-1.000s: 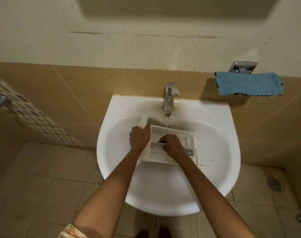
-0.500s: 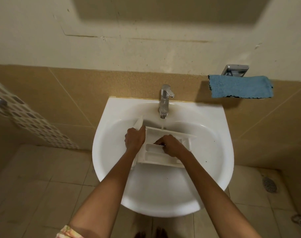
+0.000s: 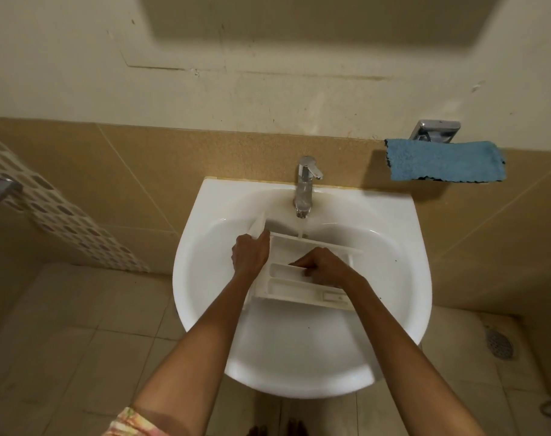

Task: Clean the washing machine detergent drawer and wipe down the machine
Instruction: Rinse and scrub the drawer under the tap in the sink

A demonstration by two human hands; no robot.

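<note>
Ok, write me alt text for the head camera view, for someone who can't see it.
A person holds a white detergent drawer in a white sink under a running tap: the left hand grips its left end, while the right hand, fingers curled, reaches into a compartment. A blue cloth hangs on the wall to the right of the tap.

Dim, warm yellow light is cast over the room. Soft shadows are thrown across the upper wall and left of and below the blue cloth. The detergent drawer is barely separated from the bright washbasin. Edge lines are bowed.
</note>
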